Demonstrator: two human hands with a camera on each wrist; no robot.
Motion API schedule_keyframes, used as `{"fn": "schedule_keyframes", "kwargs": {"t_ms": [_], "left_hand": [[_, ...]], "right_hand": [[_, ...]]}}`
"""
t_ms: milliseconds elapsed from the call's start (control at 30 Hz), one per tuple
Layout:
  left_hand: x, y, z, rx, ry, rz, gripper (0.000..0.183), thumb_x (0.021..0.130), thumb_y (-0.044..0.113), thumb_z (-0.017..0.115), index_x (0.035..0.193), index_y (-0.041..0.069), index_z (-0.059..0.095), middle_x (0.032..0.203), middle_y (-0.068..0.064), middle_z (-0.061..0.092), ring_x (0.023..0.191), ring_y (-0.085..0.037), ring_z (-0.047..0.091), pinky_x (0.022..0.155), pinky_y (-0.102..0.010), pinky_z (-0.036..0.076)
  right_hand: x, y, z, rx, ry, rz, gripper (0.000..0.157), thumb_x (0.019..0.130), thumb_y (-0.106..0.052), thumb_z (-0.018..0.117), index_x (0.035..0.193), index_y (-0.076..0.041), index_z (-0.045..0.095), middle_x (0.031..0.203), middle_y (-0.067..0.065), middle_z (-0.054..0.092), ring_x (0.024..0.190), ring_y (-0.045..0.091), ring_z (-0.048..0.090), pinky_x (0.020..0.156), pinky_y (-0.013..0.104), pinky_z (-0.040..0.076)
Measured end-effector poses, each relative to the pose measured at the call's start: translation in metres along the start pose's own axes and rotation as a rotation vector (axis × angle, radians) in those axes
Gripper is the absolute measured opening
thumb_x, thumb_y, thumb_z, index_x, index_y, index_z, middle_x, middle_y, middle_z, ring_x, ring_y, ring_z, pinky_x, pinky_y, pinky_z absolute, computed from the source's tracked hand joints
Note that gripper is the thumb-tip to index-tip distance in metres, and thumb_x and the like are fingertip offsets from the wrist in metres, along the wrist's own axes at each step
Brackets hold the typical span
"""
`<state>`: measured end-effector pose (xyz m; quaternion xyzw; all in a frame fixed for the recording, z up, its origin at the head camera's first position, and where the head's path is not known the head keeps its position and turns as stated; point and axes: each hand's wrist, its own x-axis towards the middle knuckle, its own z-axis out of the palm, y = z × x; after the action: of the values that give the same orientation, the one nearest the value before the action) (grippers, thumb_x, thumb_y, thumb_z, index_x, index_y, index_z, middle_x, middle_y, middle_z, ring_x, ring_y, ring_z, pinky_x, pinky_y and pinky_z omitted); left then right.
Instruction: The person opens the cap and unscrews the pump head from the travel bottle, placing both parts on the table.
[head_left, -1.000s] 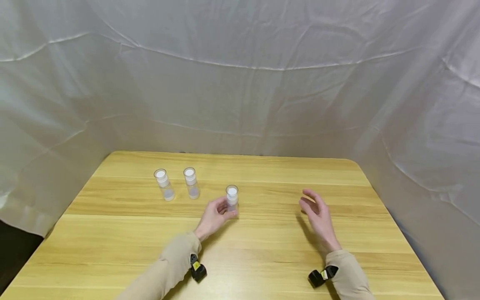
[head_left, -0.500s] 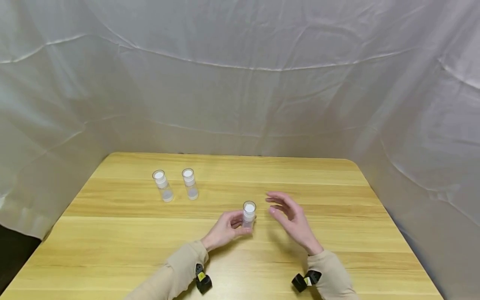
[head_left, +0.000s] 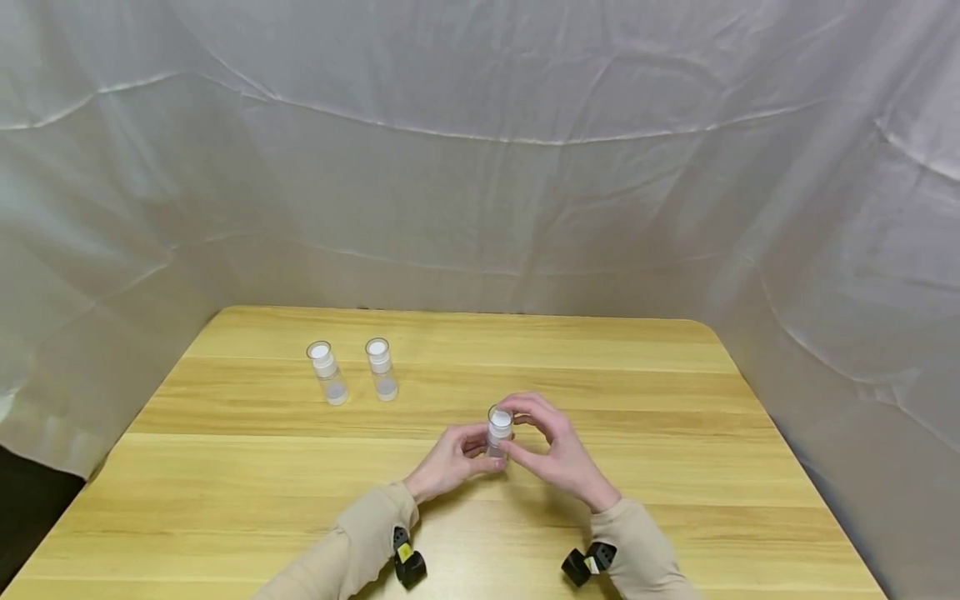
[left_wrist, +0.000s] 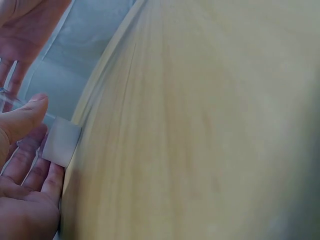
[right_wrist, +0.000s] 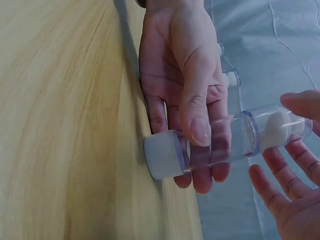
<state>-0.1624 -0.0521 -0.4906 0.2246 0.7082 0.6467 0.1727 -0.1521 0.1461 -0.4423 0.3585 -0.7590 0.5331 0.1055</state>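
Tabletop (head_left: pixel 675 400), right fingers (head_left: pixel 528 406) perhaps touching bottle (head_left: pixel 499 431), base (right_wrist: pixel 162 156) in wrist views only

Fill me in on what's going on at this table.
A person is handling a clear bottle with both hands. The left hand holds it around the lower body, while the right hand has its thumb and fingers curved around the clear cap, which is on the bottle. Two similar bottles, one farther left than the other, stand on the wooden table, apart from the hands.
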Motion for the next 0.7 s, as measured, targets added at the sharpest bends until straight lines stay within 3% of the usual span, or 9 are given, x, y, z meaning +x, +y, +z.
{"fn": "schedule_keyframes", "kwargs": {"t_ms": [200,700], "left_hand": [[0.0005,-0.0013,0.0005,0.001,0.004,-0.001,0.050,0.089,0.004,0.072,0.136,-0.005,0.057,0.139,-0.026,0.060,0.132,-0.042,0.056,0.119,-0.051,0.043],[-0.0011,-0.0014,0.0002,0.000,0.003,-0.013,0.050,0.090,0.005,0.072,0.136,-0.003,0.057,0.141,-0.024,0.059,0.133,-0.041,0.055,0.119,-0.051,0.043]], "right_hand": [[0.0012,0.0014,0.0017,-0.077,0.012,-0.048,0.043,0.082,0.003,0.078,0.122,-0.002,0.063,0.118,0.016,0.066,0.108,0.016,0.062,0.092,0.029,0.060],[-0.0009,0.0056,0.0050,-0.119,0.021,-0.035,0.043,0.082,0.004,0.077,0.122,-0.002,0.064,0.116,0.014,0.068,0.107,0.015,0.064,0.093,0.030,0.061]]}}
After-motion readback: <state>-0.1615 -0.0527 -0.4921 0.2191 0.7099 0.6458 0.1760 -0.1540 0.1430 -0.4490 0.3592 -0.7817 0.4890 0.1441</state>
